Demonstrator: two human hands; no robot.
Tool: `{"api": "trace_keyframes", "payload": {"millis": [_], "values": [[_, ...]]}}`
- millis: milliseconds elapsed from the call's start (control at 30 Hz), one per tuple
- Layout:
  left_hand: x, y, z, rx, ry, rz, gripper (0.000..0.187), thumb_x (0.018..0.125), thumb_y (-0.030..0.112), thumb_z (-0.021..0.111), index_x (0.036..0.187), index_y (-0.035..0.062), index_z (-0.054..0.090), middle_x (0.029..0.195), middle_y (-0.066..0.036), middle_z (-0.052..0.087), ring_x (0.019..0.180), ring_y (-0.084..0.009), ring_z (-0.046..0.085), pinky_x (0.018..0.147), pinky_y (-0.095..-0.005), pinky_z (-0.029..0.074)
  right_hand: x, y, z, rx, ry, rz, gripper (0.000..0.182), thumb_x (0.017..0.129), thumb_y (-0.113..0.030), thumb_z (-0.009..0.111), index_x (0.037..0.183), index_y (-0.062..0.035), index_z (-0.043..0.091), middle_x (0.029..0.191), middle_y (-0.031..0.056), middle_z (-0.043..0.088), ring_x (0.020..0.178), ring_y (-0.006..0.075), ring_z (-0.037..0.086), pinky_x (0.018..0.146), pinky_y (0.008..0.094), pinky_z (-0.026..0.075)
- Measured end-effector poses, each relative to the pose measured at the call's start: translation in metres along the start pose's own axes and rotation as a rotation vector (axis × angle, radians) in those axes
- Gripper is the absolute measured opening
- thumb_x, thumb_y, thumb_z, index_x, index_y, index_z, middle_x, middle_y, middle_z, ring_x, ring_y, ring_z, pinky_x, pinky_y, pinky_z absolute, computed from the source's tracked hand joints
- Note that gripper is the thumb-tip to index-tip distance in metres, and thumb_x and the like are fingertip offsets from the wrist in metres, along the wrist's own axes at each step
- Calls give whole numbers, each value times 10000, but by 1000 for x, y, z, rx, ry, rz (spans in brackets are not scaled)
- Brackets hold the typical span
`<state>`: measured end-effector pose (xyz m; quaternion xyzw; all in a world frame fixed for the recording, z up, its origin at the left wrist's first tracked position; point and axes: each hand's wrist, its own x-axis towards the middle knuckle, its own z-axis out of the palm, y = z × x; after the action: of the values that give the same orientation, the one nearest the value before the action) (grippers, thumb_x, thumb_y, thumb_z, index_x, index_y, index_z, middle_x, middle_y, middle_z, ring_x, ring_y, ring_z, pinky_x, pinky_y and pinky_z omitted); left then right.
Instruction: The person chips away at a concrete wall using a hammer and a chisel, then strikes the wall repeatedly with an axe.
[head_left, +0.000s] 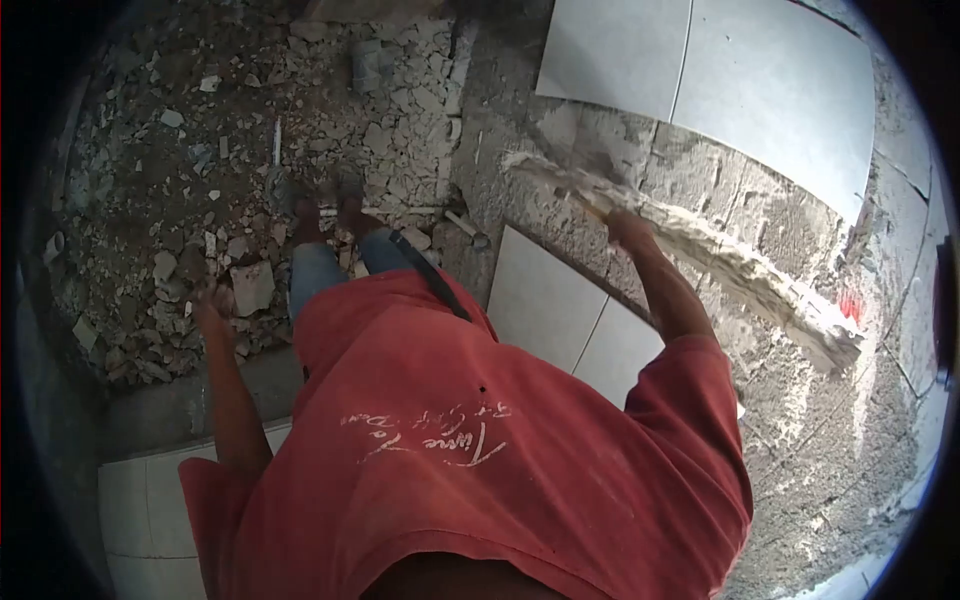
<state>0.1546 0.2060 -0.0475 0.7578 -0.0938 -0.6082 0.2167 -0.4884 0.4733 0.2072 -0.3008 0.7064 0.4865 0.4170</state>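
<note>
My right hand (628,230) is closed around the wooden handle (592,207) of a tool. The tool's far end lies against a rough chased channel (720,250) in the wall and is too blurred to name. Broken mortar and bare grey render show along the channel. My left hand (213,300) hangs low at the left above the rubble, its fingers loosely apart, with nothing visible in it. Beside it lies a pale flat chunk (252,288).
Loose rubble (130,230) covers the floor around my feet (345,205). A white pipe (462,225) with a dark end lies by the wall. Large white tiles (770,90) cover the wall above the channel, with more tiles (560,310) below. A grey cylinder (368,68) stands farther off.
</note>
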Motion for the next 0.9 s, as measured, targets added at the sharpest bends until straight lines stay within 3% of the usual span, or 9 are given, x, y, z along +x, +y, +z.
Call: {"api": "trace_keyframes", "payload": {"millis": [167, 333, 400, 433, 500, 600, 667, 800, 900], "values": [[23, -29, -57, 163, 75, -199, 508, 850, 161, 550, 1294, 19, 347, 1139, -92, 517, 979, -186, 555, 715, -270, 438, -58, -93, -49, 118, 299, -336, 409, 731, -85, 569, 1129, -74, 477, 893, 145, 611, 746, 317, 616, 626, 395, 492], [-11, -31, 9, 136, -69, -117, 519, 860, 206, 547, 1307, 35, 348, 1083, -89, 561, 973, -188, 549, 772, -301, 415, -69, -141, -57, 348, 627, -985, 391, 736, -109, 590, 1104, -91, 461, 1002, 140, 576, 808, 334, 598, 658, 382, 498], [-21, -34, 29, 78, -78, -89, 529, 861, 209, 545, 1314, 29, 339, 1055, -86, 584, 948, -190, 562, 764, -306, 416, -27, -69, 0, 477, 559, -966, 440, 717, -108, 621, 1133, -110, 475, 1030, 129, 578, 815, 306, 609, 682, 377, 498], [-22, -34, 33, 85, -81, -93, 529, 861, 209, 545, 1314, 29, 339, 1055, -86, 584, 948, -190, 562, 764, -306, 416, -34, -37, 7, 251, 564, -698, 455, 715, -101, 612, 1153, -118, 491, 995, 123, 604, 830, 280, 617, 692, 377, 497], [-21, -34, 44, 166, -232, -134, 517, 882, 241, 512, 1314, 20, 333, 1089, -88, 578, 947, -198, 570, 787, -320, 408, 26, 56, 42, 101, -168, 2, 454, 704, -102, 588, 1149, -98, 495, 908, 127, 632, 810, 244, 630, 670, 355, 501], [-2, -47, 42, 226, -190, -107, 478, 911, 279, 458, 1295, 15, 353, 1104, -90, 575, 940, -191, 572, 790, -339, 402, -13, 9, -2, -171, 9, -64, 470, 700, -136, 599, 1152, -86, 480, 853, 128, 630, 764, 262, 626, 646, 376, 502], [-9, -35, 39, 329, -211, -117, 473, 913, 294, 447, 1285, 15, 364, 1110, -82, 571, 948, -186, 567, 793, -345, 398, -56, -53, -35, 73, 60, -101, 445, 705, -148, 587, 1129, -83, 470, 837, 115, 612, 726, 289, 611, 598, 391, 500], [36, -43, 19, 384, -172, -140, 471, 907, 322, 439, 1268, 24, 385, 1154, -55, 541, 1021, -177, 527, 833, -358, 363, -81, -119, -37, 181, 570, -763, 425, 722, -126, 575, 1132, -116, 465, 943, 77, 584, 737, 260, 605, 575, 368, 508], [30, -40, 19, 261, -168, -138, 477, 905, 328, 429, 1283, 41, 379, 1194, -50, 506, 1072, -178, 490, 906, -379, 316, -64, -80, -13, 104, 411, -754, 457, 705, -106, 603, 1144, -128, 477, 974, 84, 588, 766, 263, 612, 607, 378, 511]]}}
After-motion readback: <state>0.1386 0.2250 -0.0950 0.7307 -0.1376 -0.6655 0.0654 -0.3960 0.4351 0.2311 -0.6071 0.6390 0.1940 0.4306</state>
